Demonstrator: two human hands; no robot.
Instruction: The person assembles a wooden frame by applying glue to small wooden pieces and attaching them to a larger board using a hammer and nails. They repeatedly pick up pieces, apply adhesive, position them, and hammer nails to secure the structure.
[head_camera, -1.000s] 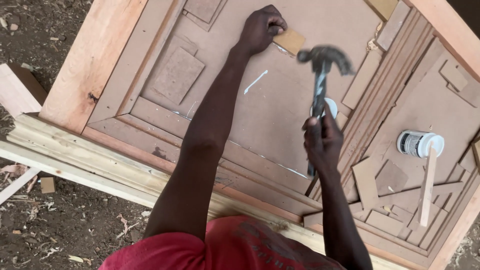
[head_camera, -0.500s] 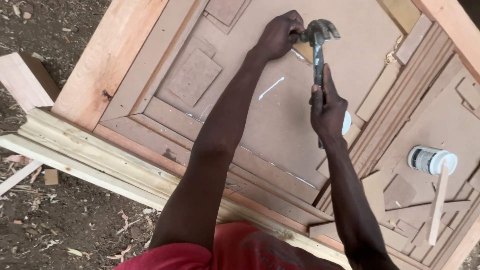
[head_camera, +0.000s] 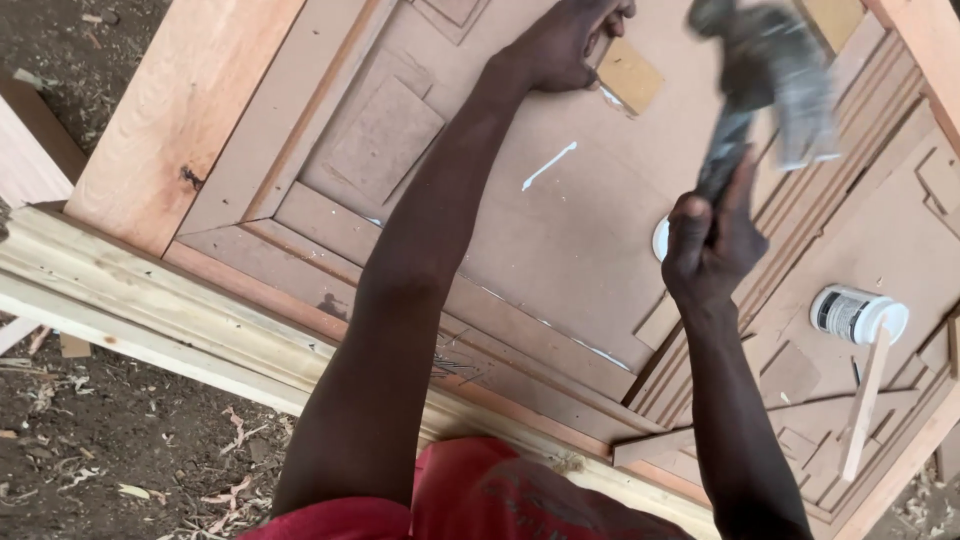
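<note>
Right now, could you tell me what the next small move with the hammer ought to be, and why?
Probably bring the hammer down onto the small yellowish block: the right hand holds it raised, while the left hand steadies the block on the panel.

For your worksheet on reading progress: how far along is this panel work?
Done: several flat pieces already lie on the panel, with a glue streak. In hand: left hand steadies a small block; right hand raises a hammer. Left: the block is not visibly nailed; loose offcuts lie by the glue pot.
</note>
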